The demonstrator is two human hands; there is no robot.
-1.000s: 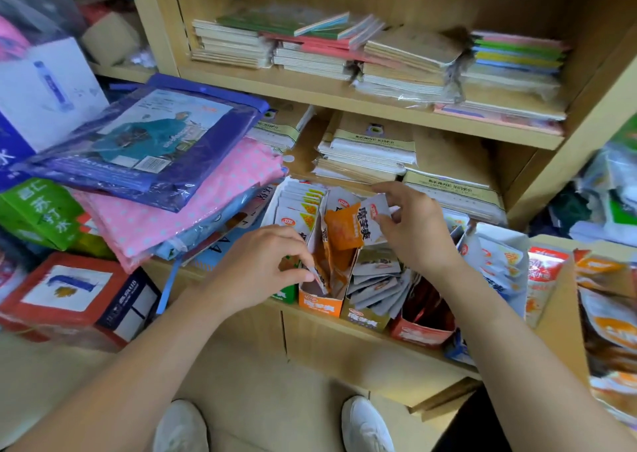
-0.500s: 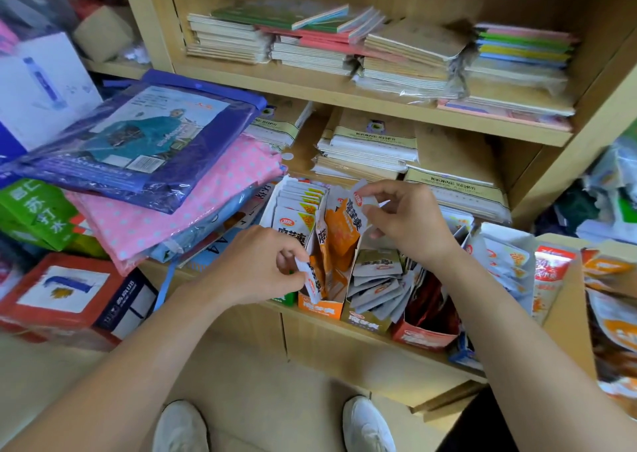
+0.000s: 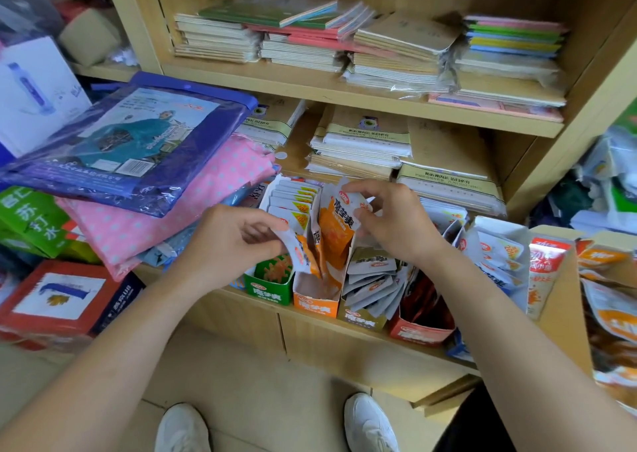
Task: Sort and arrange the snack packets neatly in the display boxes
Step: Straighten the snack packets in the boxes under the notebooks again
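**A:** What are the fingers doing?

**B:** The right hand [image 3: 396,224] has its fingertips [image 3: 356,186] curled over the top of an orange packet [image 3: 336,234], with the thumb at the packet's right edge. It pinches the packet upright. The left hand [image 3: 238,244] pinches a second packet [image 3: 297,249] between thumb and forefinger. That one is white on top and bent over to the left.

**A:** And where do those packets sit?

**B:** Both have their lower ends inside the orange box [image 3: 315,302], which is open at the top and looks only partly filled.

**A:** What stands around that box?

**B:** It stands in a row along the front edge of the wooden shelf [image 3: 372,343]. A green box [image 3: 267,288] touches it on the left, with a file of white packets [image 3: 293,200] standing behind. A tan box [image 3: 362,318] on the right holds grey packets [image 3: 372,279] lying askew. Beyond that is a red box [image 3: 422,331].

**A:** Further out?

**B:** Stacks of notebooks [image 3: 365,141] fill the shelf behind the hands. To the left, a blue raincoat bag [image 3: 127,141] lies on a pink dotted bundle [image 3: 155,224]. White shoes [image 3: 368,420] show on the floor below.
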